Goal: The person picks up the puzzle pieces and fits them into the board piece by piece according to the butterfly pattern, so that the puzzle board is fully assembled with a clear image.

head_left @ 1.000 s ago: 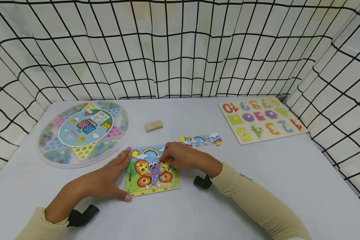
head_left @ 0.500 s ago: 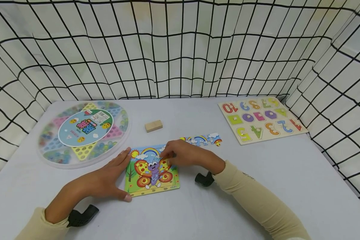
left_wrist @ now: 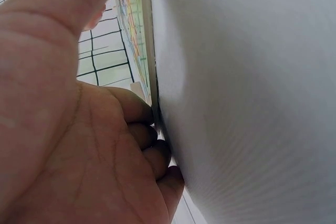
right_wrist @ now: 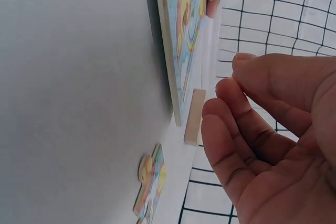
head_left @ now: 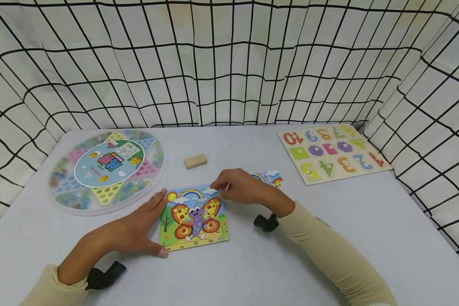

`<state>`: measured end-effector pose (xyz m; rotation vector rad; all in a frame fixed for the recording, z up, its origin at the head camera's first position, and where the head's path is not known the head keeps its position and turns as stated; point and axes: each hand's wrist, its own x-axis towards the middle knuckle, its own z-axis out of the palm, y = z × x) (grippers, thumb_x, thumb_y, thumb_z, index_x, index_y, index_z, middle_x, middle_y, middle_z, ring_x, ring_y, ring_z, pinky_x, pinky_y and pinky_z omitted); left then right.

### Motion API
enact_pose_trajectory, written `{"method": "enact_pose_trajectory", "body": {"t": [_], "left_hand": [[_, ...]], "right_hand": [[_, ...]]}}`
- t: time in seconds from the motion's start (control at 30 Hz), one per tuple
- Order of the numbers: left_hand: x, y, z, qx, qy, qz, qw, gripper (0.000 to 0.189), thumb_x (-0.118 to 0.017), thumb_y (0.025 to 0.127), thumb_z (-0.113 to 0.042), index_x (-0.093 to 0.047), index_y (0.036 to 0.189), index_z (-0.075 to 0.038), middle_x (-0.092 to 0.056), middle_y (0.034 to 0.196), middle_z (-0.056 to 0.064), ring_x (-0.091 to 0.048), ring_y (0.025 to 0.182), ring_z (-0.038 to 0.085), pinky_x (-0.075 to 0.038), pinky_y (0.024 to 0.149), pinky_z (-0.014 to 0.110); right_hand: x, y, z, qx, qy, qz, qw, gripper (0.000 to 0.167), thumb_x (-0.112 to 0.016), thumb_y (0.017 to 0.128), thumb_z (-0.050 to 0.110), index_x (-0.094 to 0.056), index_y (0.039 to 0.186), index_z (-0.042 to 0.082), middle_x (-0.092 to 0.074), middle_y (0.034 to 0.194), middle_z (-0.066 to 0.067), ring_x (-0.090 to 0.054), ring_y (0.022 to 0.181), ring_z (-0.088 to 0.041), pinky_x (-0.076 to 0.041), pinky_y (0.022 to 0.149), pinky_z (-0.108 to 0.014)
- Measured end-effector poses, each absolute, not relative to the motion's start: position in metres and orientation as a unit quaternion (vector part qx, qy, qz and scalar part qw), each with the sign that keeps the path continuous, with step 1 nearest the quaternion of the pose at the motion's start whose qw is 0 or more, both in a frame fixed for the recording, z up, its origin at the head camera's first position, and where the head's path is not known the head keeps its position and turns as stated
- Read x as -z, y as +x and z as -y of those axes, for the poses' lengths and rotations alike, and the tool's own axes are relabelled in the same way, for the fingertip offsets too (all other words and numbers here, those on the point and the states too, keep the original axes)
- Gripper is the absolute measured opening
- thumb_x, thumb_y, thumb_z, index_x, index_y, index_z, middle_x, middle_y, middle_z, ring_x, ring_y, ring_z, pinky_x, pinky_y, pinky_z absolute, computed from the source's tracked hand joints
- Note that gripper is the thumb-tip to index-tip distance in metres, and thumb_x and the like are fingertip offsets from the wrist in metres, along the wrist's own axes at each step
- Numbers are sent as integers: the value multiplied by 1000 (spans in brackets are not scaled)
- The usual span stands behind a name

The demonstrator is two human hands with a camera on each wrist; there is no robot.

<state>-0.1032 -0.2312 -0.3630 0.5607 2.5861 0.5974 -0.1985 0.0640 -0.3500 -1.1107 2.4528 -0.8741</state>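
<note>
A square jigsaw puzzle board (head_left: 191, 244) with a butterfly picture lies flat on the table, its picture filled with pieces over the parts in view. My left hand (head_left: 131, 227) rests along the board's left side, thumb at the near corner and fingers at the far one. Over the upper right corner is my right hand (head_left: 239, 187); in the right wrist view its fingers are loosely bent, with nothing seen between thumb and fingertips. Partly hidden behind that hand, jigsaw pieces (head_left: 273, 175) with rainbow and cloud print lie on the table.
A wooden block (head_left: 196, 161) lies beyond the puzzle. At the left is a round board game (head_left: 107, 170) with beads under a clear cover. A number peg board (head_left: 334, 153) lies at the back right. Black netting (head_left: 222, 63) encloses the white table (head_left: 229, 276).
My right hand has moved off the butterfly's right wing, away and slightly right toward the board's upper right corner, uncovering the wing. My left hand has stayed in place.
</note>
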Motion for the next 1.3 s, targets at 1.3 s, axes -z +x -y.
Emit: {"method": "enact_pose_trajectory", "body": {"t": [1.3], "left_hand": [[364,-103,230,-212,197,-933,215,132,-77,63,-68,-10,155,0,6,162,13,1,146,41,-18,110,61]], "right_hand": [[359,-217,-96,291,-280,-905,131,43,-71,89,9,-61,131,8,-60,121,-4,-54,111,-19,-46,95,-33]]}}
